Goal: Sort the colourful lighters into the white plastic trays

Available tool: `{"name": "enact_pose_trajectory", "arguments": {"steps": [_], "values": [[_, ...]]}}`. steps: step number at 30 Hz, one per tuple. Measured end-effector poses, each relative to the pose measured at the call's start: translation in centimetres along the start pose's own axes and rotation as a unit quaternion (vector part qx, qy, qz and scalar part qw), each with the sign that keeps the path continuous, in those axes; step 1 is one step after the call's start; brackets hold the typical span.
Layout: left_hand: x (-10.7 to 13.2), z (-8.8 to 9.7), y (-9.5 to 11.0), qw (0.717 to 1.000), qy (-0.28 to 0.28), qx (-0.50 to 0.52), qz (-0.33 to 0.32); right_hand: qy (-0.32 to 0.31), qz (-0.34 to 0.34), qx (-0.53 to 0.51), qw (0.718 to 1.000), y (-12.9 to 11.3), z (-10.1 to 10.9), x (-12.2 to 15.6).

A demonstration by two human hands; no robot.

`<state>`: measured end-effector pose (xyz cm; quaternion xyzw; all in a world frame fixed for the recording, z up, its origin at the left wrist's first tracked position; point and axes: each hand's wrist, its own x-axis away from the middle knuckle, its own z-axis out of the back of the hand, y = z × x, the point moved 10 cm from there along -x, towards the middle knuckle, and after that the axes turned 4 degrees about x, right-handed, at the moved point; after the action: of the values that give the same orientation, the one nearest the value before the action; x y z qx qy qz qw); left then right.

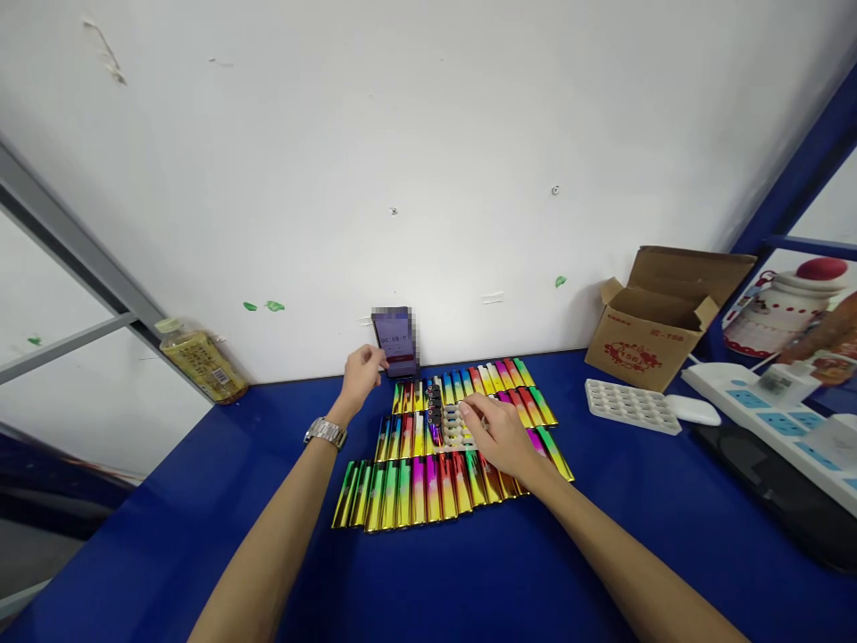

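My left hand (362, 371), with a metal watch (326, 433) on the wrist, hovers beside a propped-up phone (396, 344) that displays a timer. Its fingers are half curled, thumb and forefinger a little apart, and nothing shows between them. My right hand (499, 433) grips the right side of a white tray with holes (456, 429) from above, covering part of it. Dark-topped lighters (435, 415) stand in the tray's left column. Around and under the tray lie several rows of shiny lighters (419, 491) in rainbow colours; my right hand hides some of them.
A second white holed tray (629, 406) lies at the right near an open cardboard box (646, 335). Beside them are a white mouse-like object (694, 410), a black object (769, 487) and a power strip (769, 411). A bottle (204, 362) leans at the left wall.
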<state>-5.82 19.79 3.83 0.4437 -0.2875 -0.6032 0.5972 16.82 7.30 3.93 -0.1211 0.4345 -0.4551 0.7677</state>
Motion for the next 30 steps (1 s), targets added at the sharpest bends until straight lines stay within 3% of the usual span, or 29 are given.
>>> {"name": "enact_pose_trajectory", "arguments": {"steps": [6,12,18,20,21,23,25,27,30], "values": [[1.3,-2.4,-2.5,0.984,-0.068,-0.163,0.034,-0.004,-0.010,0.027,1.000,0.2,-0.1,-0.1],[1.9,-3.3,-3.1,0.962,-0.107,-0.240,0.069,-0.002,-0.014,0.041,0.999,0.2,-0.1,-0.1],[2.0,-1.1,-0.9,0.972,-0.020,-0.232,0.033,0.018,-0.001,0.028,0.999,0.1,0.2,-0.1],[2.6,-0.6,0.7,0.986,0.009,-0.165,0.006,0.043,0.011,0.015,0.999,-0.4,0.7,-0.1],[3.1,-0.5,1.9,0.997,0.016,-0.078,-0.015,0.057,0.019,0.005,0.998,-0.7,1.1,0.0],[4.5,-1.4,4.2,0.992,-0.030,0.113,-0.042,0.083,0.036,-0.019,0.996,-1.4,1.8,0.0],[6.3,-2.9,6.9,0.968,-0.097,0.223,-0.063,0.099,0.049,-0.040,0.993,-2.2,2.3,0.0],[8.0,-4.3,9.1,0.948,-0.144,0.275,-0.070,0.106,0.054,-0.054,0.991,-2.9,2.7,-0.1],[9.5,-5.5,11.1,0.938,-0.162,0.296,-0.076,0.102,0.054,-0.068,0.991,-3.4,2.9,-0.2]]}}
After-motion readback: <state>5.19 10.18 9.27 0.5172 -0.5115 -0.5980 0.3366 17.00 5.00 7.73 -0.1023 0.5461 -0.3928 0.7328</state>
